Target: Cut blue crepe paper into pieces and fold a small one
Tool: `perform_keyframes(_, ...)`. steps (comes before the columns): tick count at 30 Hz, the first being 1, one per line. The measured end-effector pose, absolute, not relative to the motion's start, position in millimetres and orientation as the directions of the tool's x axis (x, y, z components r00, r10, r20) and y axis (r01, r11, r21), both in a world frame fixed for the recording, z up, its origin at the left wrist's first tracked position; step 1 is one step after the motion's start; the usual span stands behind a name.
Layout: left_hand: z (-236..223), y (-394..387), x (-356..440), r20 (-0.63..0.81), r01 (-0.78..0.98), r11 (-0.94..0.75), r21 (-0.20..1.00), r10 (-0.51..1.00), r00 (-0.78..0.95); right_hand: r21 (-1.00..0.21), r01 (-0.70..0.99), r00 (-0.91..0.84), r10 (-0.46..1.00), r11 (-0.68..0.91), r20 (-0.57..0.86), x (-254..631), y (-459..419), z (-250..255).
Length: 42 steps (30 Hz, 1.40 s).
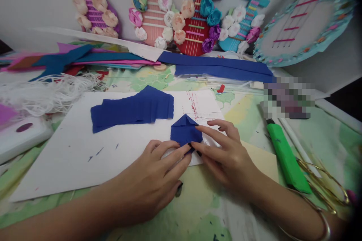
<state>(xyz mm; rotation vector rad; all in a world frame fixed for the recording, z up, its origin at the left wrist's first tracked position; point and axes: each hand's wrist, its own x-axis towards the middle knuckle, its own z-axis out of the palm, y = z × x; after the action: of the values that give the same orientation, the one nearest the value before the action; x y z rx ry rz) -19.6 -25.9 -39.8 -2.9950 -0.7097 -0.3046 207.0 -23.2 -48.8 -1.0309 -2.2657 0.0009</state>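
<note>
A small piece of dark blue crepe paper (pixel 183 132) lies on a white board (pixel 70 162), its top folded to a point. My left hand (pixel 158 175) rests at the lower edge of this piece, fingers stretched onto it and thumb apart below. From the other side, my right hand (pixel 230 154) grips the lower right edge between thumb and index finger, while another fingertip touches the fold at the right. Fingers partly cover the bottom of the piece. Beyond my hands, several overlapping strips of blue crepe paper (pixel 131 109) lie on the board.
At right are a green rolled piece (pixel 288 158), gold-handled scissors (pixel 325 184) and a blurred-out object (pixel 288 98). White string (pixel 59 92) lies left, above a white device (pixel 24 135). Paper guitars with flowers (pixel 198 26) lean on the wall behind long blue strips (pixel 220 66).
</note>
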Motion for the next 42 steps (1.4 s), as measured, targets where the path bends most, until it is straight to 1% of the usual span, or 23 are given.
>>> perform_keyframes(9,-40.5,-26.3,-20.4,0.223,0.455,-0.890,-0.021,0.439,0.870,-0.255,0.672,-0.509,0.684,0.695,0.523,208.6,-26.7,-44.8)
perform_keyframes(19,-42.1,-26.2,-21.5,0.222,0.447,-0.894,0.022,0.440,0.870,-0.260,0.663,-0.517,0.681,0.702,0.519,208.9,-25.6,-44.5)
perform_keyframes(25,-40.8,-26.1,-20.4,0.223,0.455,-0.890,0.031,0.450,0.865,-0.219,0.664,-0.543,0.663,0.714,0.515,207.6,-27.3,-44.4)
perform_keyframes(31,-40.6,-25.6,-20.8,0.224,0.460,-0.887,0.036,0.456,0.861,-0.094,0.742,-0.508,0.649,0.663,0.567,203.1,-27.9,-42.5)
perform_keyframes(34,-40.3,-25.4,-21.0,0.216,0.459,-0.887,0.042,0.457,0.863,-0.055,0.764,-0.497,0.640,0.643,0.586,202.3,-27.6,-42.1)
perform_keyframes(37,-40.1,-25.1,-20.6,0.208,0.463,-0.885,0.045,0.461,0.862,-0.061,0.753,-0.495,0.626,0.655,0.602,200.9,-28.6,-41.9)
perform_keyframes(42,-40.9,-24.4,-19.8,0.210,0.465,-0.883,0.054,0.466,0.860,-0.089,0.738,-0.509,0.639,0.669,0.577,197.4,-32.5,-39.5)
